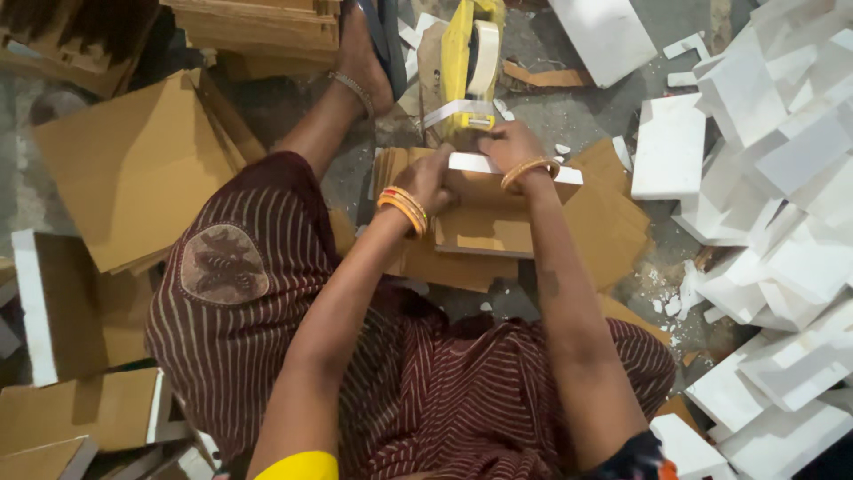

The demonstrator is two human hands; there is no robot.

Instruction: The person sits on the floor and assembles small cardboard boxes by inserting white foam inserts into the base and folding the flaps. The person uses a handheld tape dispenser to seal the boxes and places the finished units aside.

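Observation:
I sit on the floor and look down at my arms. My left hand (431,178) presses on a cardboard piece (484,222) that carries a white foam strip (515,167) along its far edge. My right hand (506,142) grips a yellow tape dispenser (466,62) with a roll of pale tape, held just beyond the foam strip. A band of tape runs across the dispenser's lower end. Both wrists wear orange bangles. Under the piece lies a stack of more cardboard sheets (613,222).
White foam blocks (782,178) are heaped at the right. Cardboard sheets (133,169) lie at the left, with foam-edged cardboard pieces (53,311) below them. More cardboard stacks (258,27) sit at the top. My foot (360,53) with an anklet reaches toward the dispenser.

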